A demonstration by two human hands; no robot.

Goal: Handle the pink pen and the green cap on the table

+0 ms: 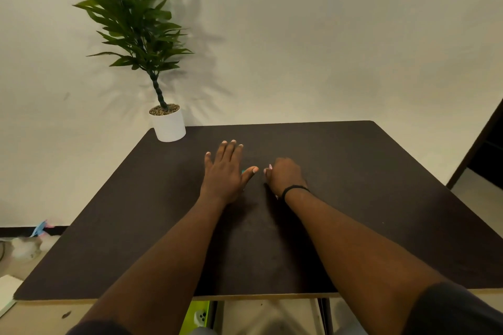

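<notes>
My left hand [224, 171] lies flat, palm down, on the dark table [367, 198], fingers spread and thumb pointing right. A small sliver of the green cap [243, 171] peeks out between thumb and palm; the rest is hidden under the hand. Just to the right, my right hand [285, 175] is curled into a fist with a black band on the wrist. A pink tip of the pink pen [270, 167] sticks out at the fist's upper left, and a pale bit shows below the wrist. The pen's body is hidden inside the fist. The two hands are a thumb's width apart.
A potted plant in a white pot [169, 128] stands on the table's far left corner against the wall. The table's front edge runs close to my body. A green object [198, 315] sits under the table, and clutter lies on the floor at the left.
</notes>
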